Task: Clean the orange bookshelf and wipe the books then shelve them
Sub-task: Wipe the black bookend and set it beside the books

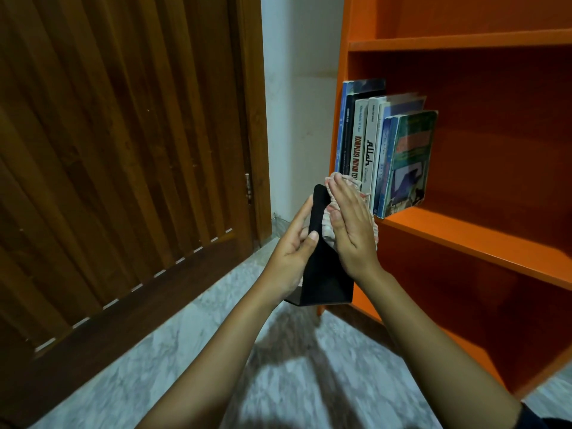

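Closest in, left grip [294, 243] round black bookend [328, 280]; likely to slip if right grip [349, 230] shoves cloth [327, 226] hard, then strike books [371, 156] standing just beyond on orange bookshelf [464, 230]. Left clamped on bookend's edge; right flat, fingers straight, pressing cloth against it.

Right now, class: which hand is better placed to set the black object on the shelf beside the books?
Left hand: it grips the black object; the right hand presses the cloth against it.
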Tool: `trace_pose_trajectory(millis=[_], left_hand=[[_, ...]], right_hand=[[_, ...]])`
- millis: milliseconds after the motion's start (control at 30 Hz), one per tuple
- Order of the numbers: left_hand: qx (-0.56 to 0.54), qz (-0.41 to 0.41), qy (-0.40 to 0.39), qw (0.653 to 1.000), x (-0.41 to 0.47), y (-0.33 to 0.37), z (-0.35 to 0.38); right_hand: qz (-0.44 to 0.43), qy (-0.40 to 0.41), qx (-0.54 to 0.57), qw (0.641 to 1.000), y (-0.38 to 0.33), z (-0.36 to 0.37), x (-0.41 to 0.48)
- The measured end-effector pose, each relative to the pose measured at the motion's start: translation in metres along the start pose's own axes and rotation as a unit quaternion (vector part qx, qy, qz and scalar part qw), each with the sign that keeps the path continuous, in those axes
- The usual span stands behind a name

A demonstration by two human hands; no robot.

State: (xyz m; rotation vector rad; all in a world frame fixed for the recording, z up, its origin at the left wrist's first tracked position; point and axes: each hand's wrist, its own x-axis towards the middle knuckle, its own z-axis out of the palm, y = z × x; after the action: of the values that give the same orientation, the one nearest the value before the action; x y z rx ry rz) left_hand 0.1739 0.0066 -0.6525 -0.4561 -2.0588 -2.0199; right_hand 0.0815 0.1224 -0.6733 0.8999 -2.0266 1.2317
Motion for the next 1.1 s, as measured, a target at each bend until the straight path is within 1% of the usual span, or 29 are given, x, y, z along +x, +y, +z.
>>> trace_pose_trajectory(millis=[133, 267, 400, 533, 600, 667, 833, 900, 1000, 1100], left_hand=[[-0.042, -0.004, -0.001, 0.999, -0.002, 0.004, 0.003], [-0.068, -0.015, 0.016, 0.997, -0.001, 0.005, 0.004], [-0.134, -0.034, 0.07, 0.988, 0.003, 0.006, 0.001], [-0.17, -0.034, 0.153, 0.973, 0.006, 0.007, -0.003], [-0.174, -0.036, 0.177, 0.968, 0.007, 0.006, -0.003], [-0.18, -0.036, 0.183, 0.966, 0.006, 0.006, -0.005], [-0.203, -0.035, 0.168, 0.964, 0.005, 0.006, -0.009], [-0.201, -0.037, 0.162, 0.965, 0.006, 0.006, -0.006], [-0.214, -0.04, 0.156, 0.964, 0.008, 0.004, -0.003], [-0.24, -0.038, 0.184, 0.952, 0.01, 0.003, -0.01]], right_hand=[[-0.011, -0.019, 0.006, 1.0, 0.0, -0.002, -0.002], [-0.024, -0.038, 0.019, 0.999, -0.002, -0.003, -0.003], [-0.051, -0.077, 0.029, 0.995, -0.008, 0.003, -0.014], [-0.071, -0.1, -0.012, 0.992, -0.006, 0.01, -0.034], [-0.079, -0.104, -0.032, 0.991, -0.003, 0.01, -0.043], [-0.077, -0.096, -0.044, 0.991, 0.003, 0.009, -0.051], [0.009, -0.033, 0.004, 0.999, 0.013, 0.006, -0.044], [0.01, -0.021, 0.009, 1.0, 0.007, 0.009, -0.033], [-0.001, -0.04, 0.005, 0.999, -0.01, 0.015, -0.02], [-0.032, -0.08, -0.017, 0.996, -0.019, 0.023, -0.022]])
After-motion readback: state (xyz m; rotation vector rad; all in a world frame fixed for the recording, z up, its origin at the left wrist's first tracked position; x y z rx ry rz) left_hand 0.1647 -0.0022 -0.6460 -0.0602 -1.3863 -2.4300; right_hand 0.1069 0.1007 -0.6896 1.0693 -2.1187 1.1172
